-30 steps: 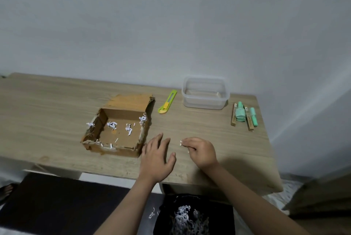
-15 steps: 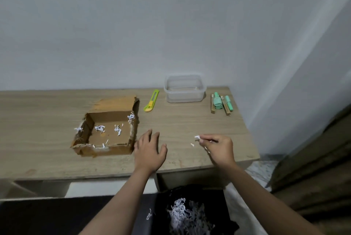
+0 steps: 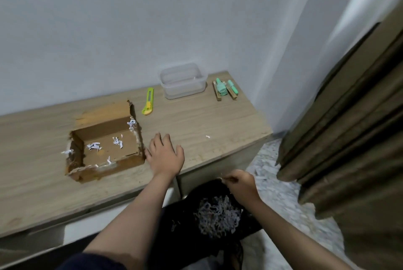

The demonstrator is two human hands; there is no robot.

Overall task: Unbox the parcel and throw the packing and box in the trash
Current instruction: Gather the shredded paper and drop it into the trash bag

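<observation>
Cardboard box sits open on the wooden table, well left of centre, with a few white paper shreds scattered on its floor and one more scrap lying loose on the tabletop to the right. My left hand rests flat on the table with its fingers spread and holding nothing, just beside the box's right wall, its little-finger side very near or touching the cardboard. My right hand is off the table edge, over the black trash bag already heaped with shredded packing; thumb and forefinger look pinched together, but whether a scrap is between them I cannot tell, it is too small and blurred. What matters for the next move, I judge, is that the box lies directly left of the left hand, its long side running roughly left to right along the table, while the bag is down and to the right of that same hand. So the left hand is far the nearer to grasp the box's right wall and drag or tip it toward the bag. The yellow cutter, clear tub and green items stand behind, well apart from this path.
</observation>
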